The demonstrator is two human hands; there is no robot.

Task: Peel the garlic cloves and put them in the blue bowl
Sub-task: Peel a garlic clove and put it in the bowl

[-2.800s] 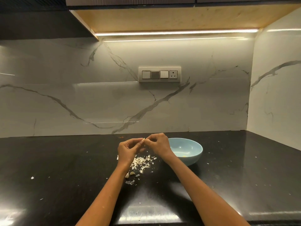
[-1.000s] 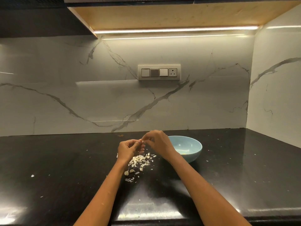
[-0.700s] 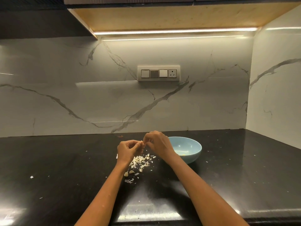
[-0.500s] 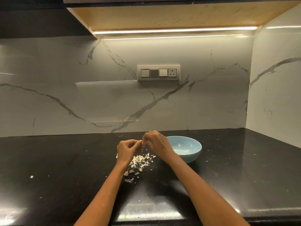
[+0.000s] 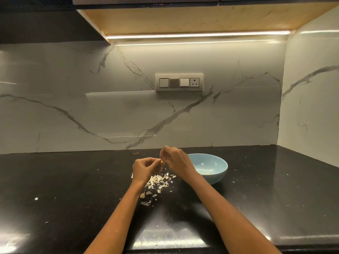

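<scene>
Both hands meet above the black counter, just left of the blue bowl (image 5: 216, 173). My left hand (image 5: 145, 169) pinches a small garlic clove (image 5: 162, 162) at its fingertips. My right hand (image 5: 176, 160) has its fingers curled at the same clove, picking at its skin. Below the hands lies a heap of white garlic skins (image 5: 158, 181), with a couple of unpeeled cloves (image 5: 146, 194) at its near end. Something small and yellowish lies in the bowl's bottom, partly hidden by my right wrist.
The black counter (image 5: 73, 189) carries scattered skin flecks, such as one at the left (image 5: 36, 198). A marble wall with a switch panel (image 5: 179, 82) stands behind, and a side wall (image 5: 311, 116) closes the right end.
The hands have stayed together over the skin heap, with my right hand's fingers shifting slightly at the clove. The bowl has not moved.
</scene>
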